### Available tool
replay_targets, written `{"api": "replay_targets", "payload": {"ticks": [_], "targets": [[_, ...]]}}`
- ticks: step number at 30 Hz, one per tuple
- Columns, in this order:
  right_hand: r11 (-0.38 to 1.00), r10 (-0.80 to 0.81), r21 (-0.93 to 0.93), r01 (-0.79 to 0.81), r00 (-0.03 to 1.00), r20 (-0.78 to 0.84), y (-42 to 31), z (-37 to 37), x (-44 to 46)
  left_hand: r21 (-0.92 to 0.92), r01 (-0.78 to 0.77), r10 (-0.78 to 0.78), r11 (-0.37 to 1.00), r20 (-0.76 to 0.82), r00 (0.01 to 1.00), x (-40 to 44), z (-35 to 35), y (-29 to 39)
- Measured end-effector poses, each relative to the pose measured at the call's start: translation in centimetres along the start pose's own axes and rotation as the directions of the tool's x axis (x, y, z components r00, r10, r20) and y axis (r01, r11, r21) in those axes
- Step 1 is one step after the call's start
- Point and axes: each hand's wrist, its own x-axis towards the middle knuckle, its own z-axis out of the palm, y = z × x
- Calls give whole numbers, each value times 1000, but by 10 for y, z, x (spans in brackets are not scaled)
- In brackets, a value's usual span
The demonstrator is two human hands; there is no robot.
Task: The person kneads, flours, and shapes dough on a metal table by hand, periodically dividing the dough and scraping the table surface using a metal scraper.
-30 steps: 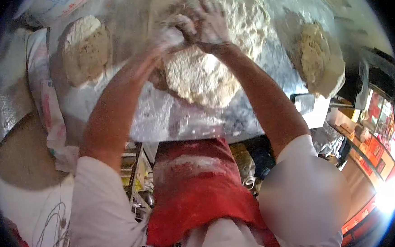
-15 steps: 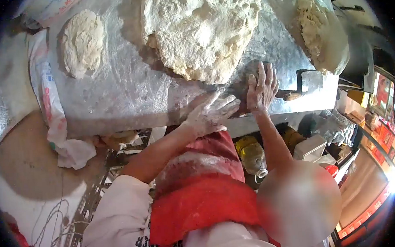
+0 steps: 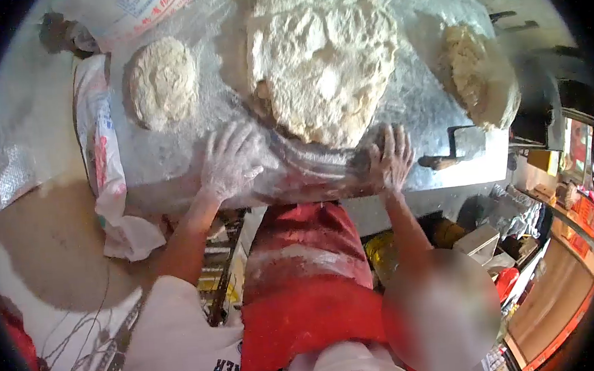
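My left hand (image 3: 231, 161), dusted with flour, lies on the metal tabletop (image 3: 174, 176) with its fingers spread, holding nothing. Near the table's front edge my right hand (image 3: 392, 159) rests flat, fingers stretched out, just below the big slab of dough (image 3: 324, 68). A curved floury streak runs across the metal between both hands. Up and left of my left hand sits a smaller lump of dough (image 3: 163, 83). To the right of my right hand lies a dough scraper (image 3: 470, 142), its handle pointing toward that hand.
Another dough lump (image 3: 470, 76) lies at the right end, partly blurred. A printed white sack (image 3: 143, 11) stands at the back left, and a second sack (image 3: 103, 156) hangs over the left edge. Below the table are a white box (image 3: 477, 244) and other stored items.
My left hand has swept left across the tabletop, away from my right hand, which stays near the front edge. The view has shifted slightly.
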Motion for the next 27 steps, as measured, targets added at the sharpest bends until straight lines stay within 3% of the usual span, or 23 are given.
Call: {"api": "replay_targets", "payload": {"ticks": [3, 5, 7, 9, 10, 11, 12, 13, 14, 16, 17, 19, 20, 21, 24, 27], "targets": [[999, 37, 28, -37, 999, 2, -19, -1, -1, -51, 91, -92, 994, -15, 996, 4, -5, 1], [931, -78, 338, 142, 977, -197, -33, 0, 20, -39, 60, -64, 997, -128, 990, 13, -4, 4], [932, -94, 331, 146, 981, -168, -63, -22, 41, -197, -17, 0, 980, -88, 996, 46, -27, 31], [944, -260, 189, 272, 962, -84, -89, -26, 69, -157, -175, 116, 972, -328, 938, 81, -23, 59], [926, -324, 190, 326, 945, -41, -94, -19, 81, -116, -182, 142, 976, -291, 946, 98, -21, 67], [908, -380, 195, 372, 925, 5, -98, -14, 89, 281, -91, 68, 955, 90, 994, 108, -30, 81], [934, -357, 54, 354, 930, 84, -100, -13, 92, 261, -41, 70, 964, -101, 992, 111, -2, 80], [925, -380, 73, 374, 921, 89, -99, -15, 92, 229, 5, 64, 974, -295, 953, 115, 24, 80], [912, -405, 107, 396, 909, 93, -91, -14, 94, 221, -2, 70, 975, -299, 952, 113, 11, 83], [905, -402, 193, 379, 911, 91, -83, -17, 98, -158, -1, 14, 987, 80, 997, 115, -36, 80], [906, -399, 194, 377, 913, 89, -82, -26, 109, -156, -5, 17, 988, 79, 997, 124, -49, 75], [936, -271, 234, 262, 963, 6, -83, -39, 143, -133, 15, -50, 991, -263, 964, 158, -60, 58], [930, -246, 296, 220, 968, 56, -80, -24, 158, -228, 97, -157, 969, -258, 953, 180, -46, 51], [931, -240, 297, 213, 969, 58, -78, -17, 161, -201, 25, -106, 979, -401, 910, 193, -37, 42], [952, -301, 84, 295, 952, 57, -74, -7, 166, -126, 116, -147, 985, -268, 952, 191, -38, 47], [923, -368, 133, 362, 929, 26, -70, -38, 191, -66, 126, -139, 990, -243, 960, 207, -25, 30]]}}
